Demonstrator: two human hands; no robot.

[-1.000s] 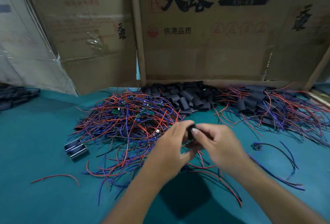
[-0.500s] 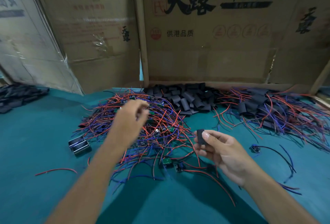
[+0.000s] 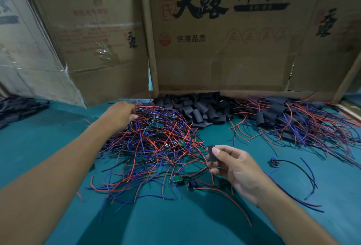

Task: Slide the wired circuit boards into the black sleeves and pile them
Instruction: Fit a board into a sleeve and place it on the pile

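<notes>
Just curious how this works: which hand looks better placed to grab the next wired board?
The left hand. It is already reaching into the far side of the tangle of wired boards, while the right hand is busy pinching a black sleeve beside the heap.

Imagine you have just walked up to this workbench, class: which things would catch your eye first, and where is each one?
First comes the big tangle of red and blue wires with small green boards, mid-table, where the left hand reaches into its far edge. Behind it, against the printed cardboard boxes, lies a heap of black sleeves. Nearer, the right hand pinches one black sleeve above the green table.
</notes>
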